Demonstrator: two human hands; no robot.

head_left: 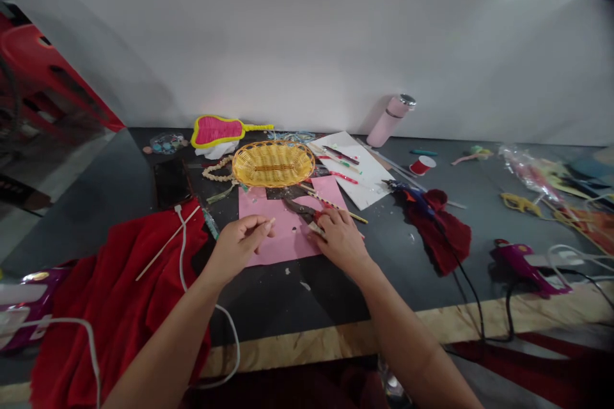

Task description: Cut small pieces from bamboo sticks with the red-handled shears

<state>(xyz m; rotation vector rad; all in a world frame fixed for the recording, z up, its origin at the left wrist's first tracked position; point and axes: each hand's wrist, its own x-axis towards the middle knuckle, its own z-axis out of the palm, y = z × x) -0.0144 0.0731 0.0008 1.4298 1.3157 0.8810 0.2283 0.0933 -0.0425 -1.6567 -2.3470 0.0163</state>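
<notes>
My left hand is above the left part of a pink paper sheet, thumb and fingertips pinched around a small pale piece too tiny to name. On the sheet's right side, my right hand is closed over the red handles of a cutting tool like pliers, whose dark curved jaws point up and left. A pale bit shows by the right thumb; whether it is gripped I cannot tell. Beyond both hands is a yellow woven oval basket, overlapping the sheet's far edge. A striped stick lies beside the right hand.
Red cloth covers the left side, with a white cable and a purple glue gun. Further off are a pink flask, white paper with pens, and a red thread spool. Another glue gun lies right.
</notes>
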